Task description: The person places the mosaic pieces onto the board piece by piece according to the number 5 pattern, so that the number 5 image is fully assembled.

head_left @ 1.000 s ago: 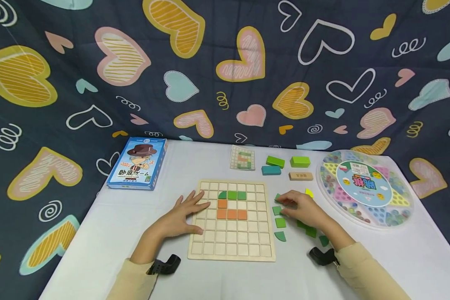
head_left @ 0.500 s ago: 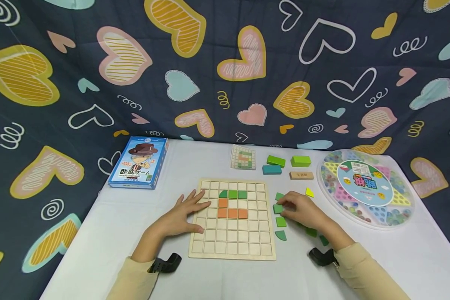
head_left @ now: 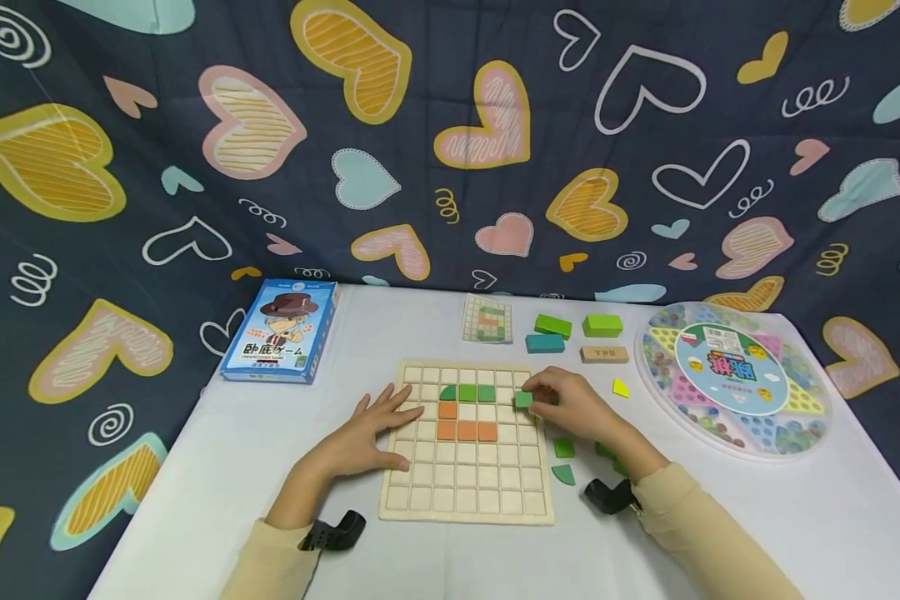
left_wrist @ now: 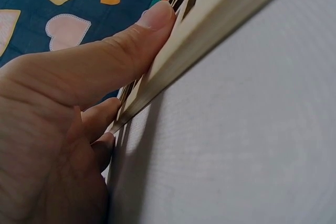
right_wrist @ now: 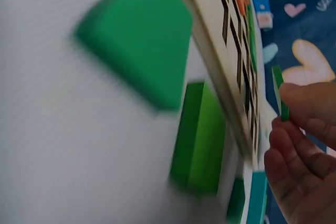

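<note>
A wooden grid board [head_left: 465, 502] lies on the table with green tiles [head_left: 467, 392] and orange tiles [head_left: 467, 431] set in its squares. My left hand [head_left: 367, 433] rests with spread fingers over the board's left edge; in the left wrist view its thumb [left_wrist: 155, 17] lies on the rim. Over the board's right side, my right hand [head_left: 576, 407] pinches a green square tile [head_left: 523, 399] between thumb and fingertips. The right wrist view shows this tile [right_wrist: 281, 92] edge-on. Right of the board lie a light green square tile [head_left: 563, 447] and a green quarter-round tile [head_left: 563, 474].
More green tiles [head_left: 603, 450] lie partly hidden under the right forearm. A yellow tile [head_left: 620, 388] sits near a round Chinese checkers set [head_left: 735, 379]. Behind the board are a pattern card [head_left: 487, 318] and several blocks [head_left: 602, 325]. A blue game box [head_left: 279, 329] stands back left.
My right hand has picked up a green square tile from the column beside the board and carried it left over the board's right side. The left hand has stayed on the edge.
</note>
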A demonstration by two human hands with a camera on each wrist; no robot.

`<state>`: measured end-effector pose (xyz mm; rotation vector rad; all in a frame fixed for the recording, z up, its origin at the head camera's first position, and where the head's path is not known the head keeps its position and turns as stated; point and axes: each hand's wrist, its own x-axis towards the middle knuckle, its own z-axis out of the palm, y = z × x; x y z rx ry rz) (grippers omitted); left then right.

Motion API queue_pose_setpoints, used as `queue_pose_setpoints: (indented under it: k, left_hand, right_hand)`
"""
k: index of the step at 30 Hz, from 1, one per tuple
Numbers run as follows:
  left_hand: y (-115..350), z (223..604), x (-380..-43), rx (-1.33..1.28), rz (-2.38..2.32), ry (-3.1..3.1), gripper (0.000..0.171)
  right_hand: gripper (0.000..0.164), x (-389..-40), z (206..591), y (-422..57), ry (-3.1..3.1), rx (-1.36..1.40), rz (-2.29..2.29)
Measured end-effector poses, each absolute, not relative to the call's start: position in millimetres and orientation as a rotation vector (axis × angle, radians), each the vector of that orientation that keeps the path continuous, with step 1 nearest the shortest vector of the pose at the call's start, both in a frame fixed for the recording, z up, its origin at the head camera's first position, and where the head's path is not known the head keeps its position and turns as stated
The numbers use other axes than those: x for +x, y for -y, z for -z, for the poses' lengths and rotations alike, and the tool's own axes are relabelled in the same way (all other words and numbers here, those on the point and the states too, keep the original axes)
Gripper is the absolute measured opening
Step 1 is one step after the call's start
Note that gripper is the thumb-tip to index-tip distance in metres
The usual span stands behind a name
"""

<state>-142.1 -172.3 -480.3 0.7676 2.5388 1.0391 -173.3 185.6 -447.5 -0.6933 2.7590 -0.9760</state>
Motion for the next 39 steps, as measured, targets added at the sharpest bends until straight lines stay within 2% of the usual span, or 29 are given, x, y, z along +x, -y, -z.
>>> queue_pose_setpoints:
  k: [10, 19, 27, 34, 39]
  left_hand:
    - [170, 488, -138, 0.764, -1.059, -2.531, 0.082]
    - [170, 487, -139, 0.766, -1.057, -2.537, 0.081]
    - [169, 484, -139, 0.768, -1.04, -2.537, 0.081]
    - [171, 481, -141, 0.757, -1.027, -2.541, 0.081]
    - [171, 481, -142, 0.76, -1.022, -2.549, 0.081]
  right_hand:
    - [0.024, -185, 454, -159, -2.775, -0.725, 0.828]
    - [0.028, -186, 455, -162, -2.769, -0.709, 0.858]
    - [0.037, -179, 455, -212, -2.882, -0.575, 0.98]
    - [0.037, -175, 455, -272, -2.958, -0.372, 1.024]
    - [0.038, -174, 454, -294, -2.975, -0.243, 0.979]
